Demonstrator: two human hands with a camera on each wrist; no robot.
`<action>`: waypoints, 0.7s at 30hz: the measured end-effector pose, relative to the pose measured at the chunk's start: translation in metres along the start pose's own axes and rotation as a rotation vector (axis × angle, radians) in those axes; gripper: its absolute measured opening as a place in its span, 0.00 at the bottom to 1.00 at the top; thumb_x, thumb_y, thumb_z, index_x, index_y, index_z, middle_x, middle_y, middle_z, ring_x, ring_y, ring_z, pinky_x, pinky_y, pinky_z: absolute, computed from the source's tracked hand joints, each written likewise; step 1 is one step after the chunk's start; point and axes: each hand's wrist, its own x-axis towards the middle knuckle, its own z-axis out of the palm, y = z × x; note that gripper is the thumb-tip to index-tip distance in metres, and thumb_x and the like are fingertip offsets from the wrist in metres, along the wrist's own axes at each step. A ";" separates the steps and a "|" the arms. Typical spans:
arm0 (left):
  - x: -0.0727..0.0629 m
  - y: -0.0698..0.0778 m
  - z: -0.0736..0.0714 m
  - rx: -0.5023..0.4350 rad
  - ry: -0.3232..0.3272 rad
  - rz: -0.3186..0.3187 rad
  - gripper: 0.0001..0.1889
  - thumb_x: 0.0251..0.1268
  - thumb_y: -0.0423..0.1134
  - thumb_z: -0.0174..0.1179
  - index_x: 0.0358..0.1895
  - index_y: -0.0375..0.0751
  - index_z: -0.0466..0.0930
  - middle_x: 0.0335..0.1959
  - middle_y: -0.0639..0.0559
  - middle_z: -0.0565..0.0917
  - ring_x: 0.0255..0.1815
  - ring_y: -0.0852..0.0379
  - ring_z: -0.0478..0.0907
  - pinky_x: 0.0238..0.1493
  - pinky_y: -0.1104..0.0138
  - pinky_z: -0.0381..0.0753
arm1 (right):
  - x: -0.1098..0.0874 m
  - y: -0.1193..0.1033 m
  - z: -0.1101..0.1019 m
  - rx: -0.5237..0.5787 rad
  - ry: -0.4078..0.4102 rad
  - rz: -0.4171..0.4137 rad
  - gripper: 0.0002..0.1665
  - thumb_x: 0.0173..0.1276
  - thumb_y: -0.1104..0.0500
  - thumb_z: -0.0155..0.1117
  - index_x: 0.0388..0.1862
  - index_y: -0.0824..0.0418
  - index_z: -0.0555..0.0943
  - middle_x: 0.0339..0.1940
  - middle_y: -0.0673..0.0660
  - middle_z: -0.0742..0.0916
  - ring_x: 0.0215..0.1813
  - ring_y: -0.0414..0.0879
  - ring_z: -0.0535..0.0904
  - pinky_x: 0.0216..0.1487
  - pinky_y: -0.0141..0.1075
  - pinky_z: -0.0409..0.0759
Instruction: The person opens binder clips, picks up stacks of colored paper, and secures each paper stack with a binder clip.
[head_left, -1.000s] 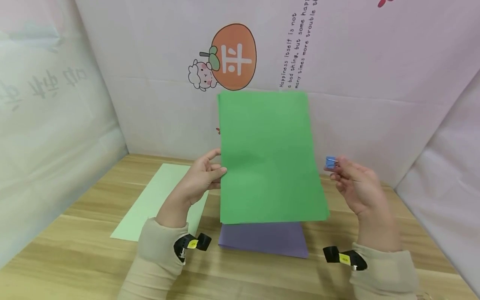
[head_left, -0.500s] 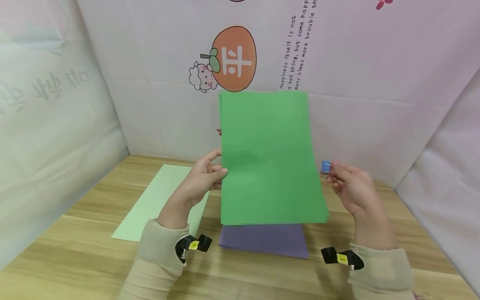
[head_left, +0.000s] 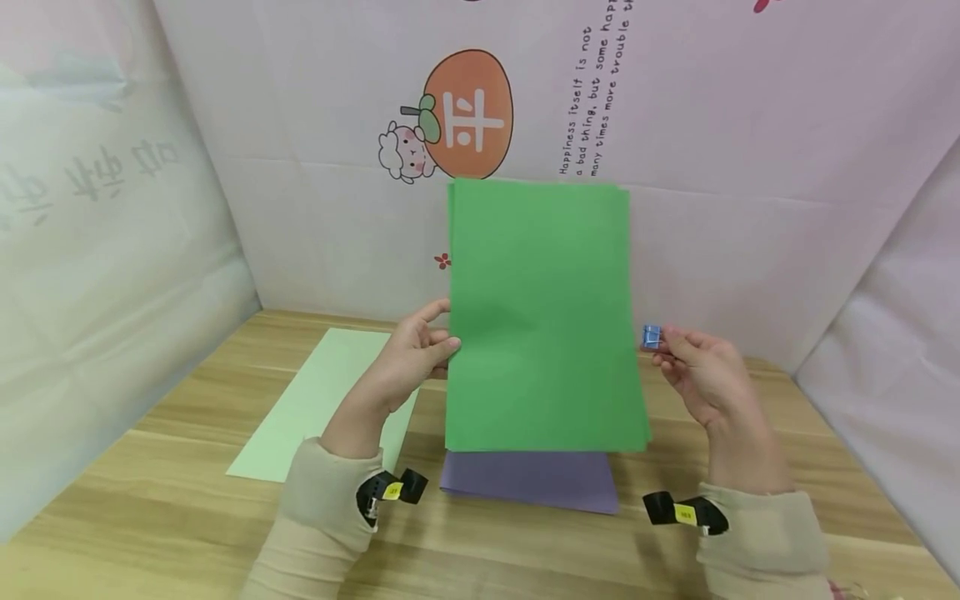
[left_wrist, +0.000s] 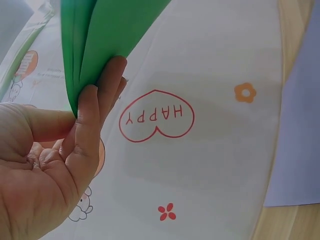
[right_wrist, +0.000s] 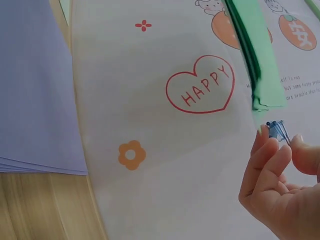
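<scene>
My left hand point(head_left: 408, 354) pinches the left edge of several green paper sheets point(head_left: 543, 317), thumb in front and fingers behind. The sheets stand upright above the table, slightly fanned; in the left wrist view their layers point(left_wrist: 82, 45) spread apart above the thumb. A blue binder clip point(head_left: 652, 337) is pinched between thumb and fingers of my right hand point(head_left: 708, 375), just right of the sheets and apart from them. The right wrist view shows the clip point(right_wrist: 278, 131) below a corner of the green paper point(right_wrist: 267, 65).
Purple sheets point(head_left: 528, 483) lie on the wooden table point(head_left: 465, 558) below the green paper, which partly covers them. Pale green paper point(head_left: 307, 408) lies at the left, partly behind my left arm. A printed white cloth point(head_left: 712, 250) stands behind the table.
The green sheets and my left hand have shifted slightly right, and the sheets' right edges now show a little fanned. My right hand has moved slightly left and down with the binder clip.
</scene>
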 end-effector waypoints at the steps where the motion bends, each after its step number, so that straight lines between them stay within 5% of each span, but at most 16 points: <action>1: 0.000 0.000 0.001 0.005 0.001 0.001 0.28 0.76 0.27 0.48 0.75 0.47 0.59 0.17 0.58 0.62 0.21 0.60 0.59 0.32 0.67 0.75 | 0.001 0.000 0.000 -0.003 0.003 0.000 0.10 0.74 0.59 0.58 0.34 0.55 0.85 0.31 0.49 0.85 0.31 0.37 0.80 0.34 0.23 0.78; 8: 0.000 0.002 0.004 0.012 -0.003 -0.008 0.28 0.76 0.27 0.49 0.75 0.47 0.59 0.17 0.58 0.63 0.22 0.58 0.62 0.36 0.65 0.78 | 0.003 0.001 0.000 -0.025 0.029 0.018 0.15 0.78 0.63 0.50 0.35 0.54 0.84 0.34 0.49 0.85 0.33 0.37 0.80 0.36 0.22 0.78; 21: 0.001 -0.003 0.002 0.007 0.006 -0.028 0.30 0.76 0.28 0.49 0.77 0.47 0.55 0.17 0.58 0.65 0.23 0.58 0.65 0.38 0.64 0.79 | 0.006 0.001 -0.002 -0.044 0.004 0.050 0.15 0.78 0.64 0.51 0.35 0.55 0.84 0.34 0.49 0.85 0.35 0.38 0.80 0.41 0.24 0.80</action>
